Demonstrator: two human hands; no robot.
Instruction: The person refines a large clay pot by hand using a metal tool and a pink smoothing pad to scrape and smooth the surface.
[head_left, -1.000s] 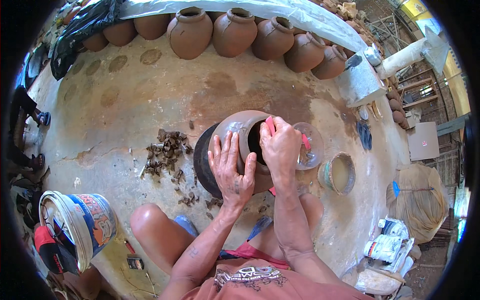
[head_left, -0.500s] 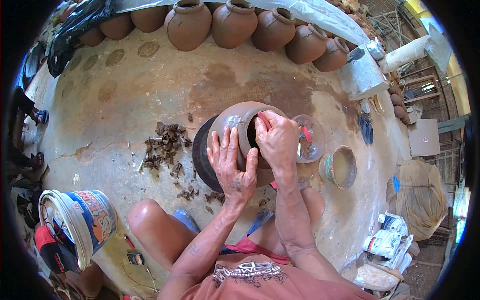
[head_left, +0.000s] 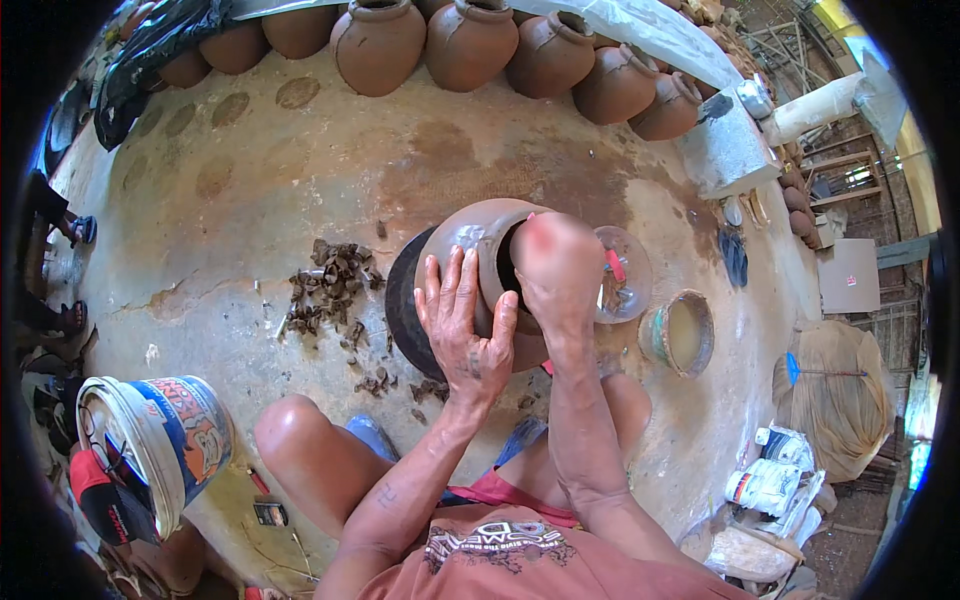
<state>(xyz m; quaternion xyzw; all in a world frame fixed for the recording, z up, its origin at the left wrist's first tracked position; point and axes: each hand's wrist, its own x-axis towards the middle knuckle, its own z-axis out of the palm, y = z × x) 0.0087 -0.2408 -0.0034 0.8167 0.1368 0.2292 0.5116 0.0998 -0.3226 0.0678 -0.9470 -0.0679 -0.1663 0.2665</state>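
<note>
A round brown clay pot (head_left: 470, 222) lies tilted between my knees, its dark mouth facing right. Beneath its left side shows a dark, round support (head_left: 404, 300). My left hand (head_left: 464, 325) rests flat on the pot's shoulder, fingers stretched and thumb near the rim. At the mouth, my right hand (head_left: 560, 275) is closed, its knuckles smeared. A bit of a small red piece (head_left: 532, 217) shows at its upper edge, pressed to the rim; most of it is hidden.
Clay shavings (head_left: 330, 290) lie left of the pot. To the right stand a clear plastic bowl (head_left: 643, 265) with tools and a tub of cloudy liquid (head_left: 655, 335). Several finished pots (head_left: 470, 50) line the back. A white bucket (head_left: 180, 430) stands front left.
My right hand has turned at the pot's mouth, its knuckles rolling up, and less of the red piece shows. My left hand stays on the shoulder.
</note>
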